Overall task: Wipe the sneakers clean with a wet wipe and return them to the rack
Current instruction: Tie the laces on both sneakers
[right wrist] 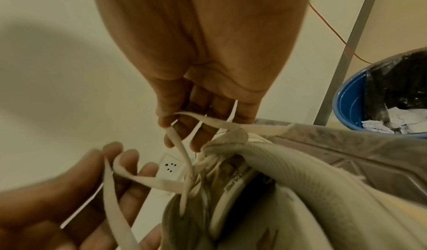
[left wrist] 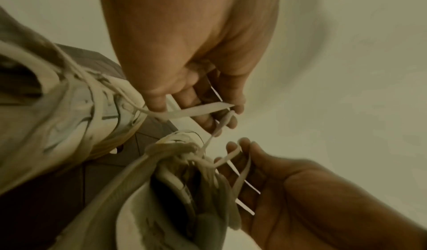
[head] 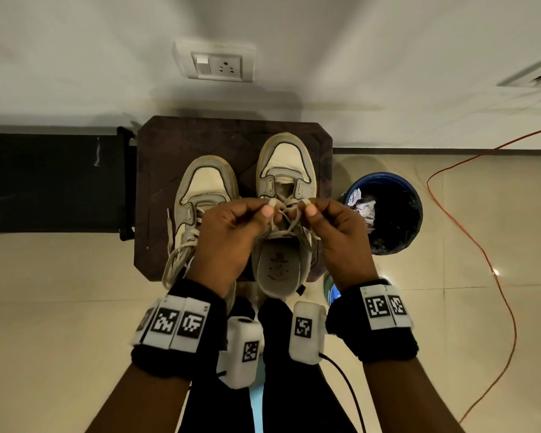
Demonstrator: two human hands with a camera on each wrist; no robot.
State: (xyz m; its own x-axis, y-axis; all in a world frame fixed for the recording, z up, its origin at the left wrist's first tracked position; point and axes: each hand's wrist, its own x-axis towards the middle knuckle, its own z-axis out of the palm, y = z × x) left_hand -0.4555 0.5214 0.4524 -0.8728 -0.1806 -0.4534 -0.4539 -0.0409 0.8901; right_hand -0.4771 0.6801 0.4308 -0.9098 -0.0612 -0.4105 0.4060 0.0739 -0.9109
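Two worn white sneakers stand side by side on a dark brown stool [head: 156, 145], toes toward the wall: the left sneaker [head: 200, 192] with loose laces, and the right sneaker [head: 286, 164]. Both hands are above the right sneaker's tongue. My left hand [head: 269, 207] pinches one loop of its lace [head: 286, 214] and my right hand [head: 308, 206] pinches the other. In the left wrist view the lace [left wrist: 201, 110] runs through the left hand's fingers [left wrist: 208, 122]. The right wrist view shows the lace [right wrist: 180, 144] pinched by the right hand's fingers [right wrist: 166, 122]. No wipe is in either hand.
A blue bin [head: 414, 195] with a black liner and crumpled wipes stands right of the stool. A black rack [head: 53, 182] is on the left by the wall. An orange cable [head: 481, 245] runs across the tiled floor. A wall socket [head: 216, 62] sits above.
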